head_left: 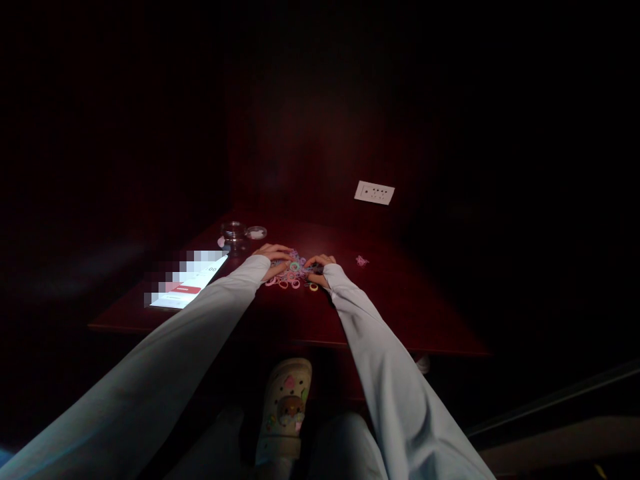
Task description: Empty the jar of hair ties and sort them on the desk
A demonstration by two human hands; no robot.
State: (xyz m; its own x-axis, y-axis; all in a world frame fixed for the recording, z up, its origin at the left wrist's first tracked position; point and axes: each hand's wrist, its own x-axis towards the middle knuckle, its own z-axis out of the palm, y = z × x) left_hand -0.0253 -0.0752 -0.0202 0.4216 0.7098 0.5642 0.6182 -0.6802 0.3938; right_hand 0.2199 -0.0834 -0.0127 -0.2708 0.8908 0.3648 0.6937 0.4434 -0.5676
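A heap of small coloured elastic rings [292, 272] lies on a dark red table [390, 313]. My left hand [273, 256] rests at the heap's left side with its fingers curled over the rings. My right hand [320, 265] is at the heap's right side, fingers bent down onto the rings. What either hand grips is too small and dim to make out. Both arms wear pale long sleeves. A few pink rings [361, 261] lie apart to the right.
A small glass jar [233, 236] stands at the table's back left with its round lid [256, 233] beside it. A white and red card [187, 285] lies at the left. A white wall socket [375, 193] is behind. A decorated clog [285, 407] shows below.
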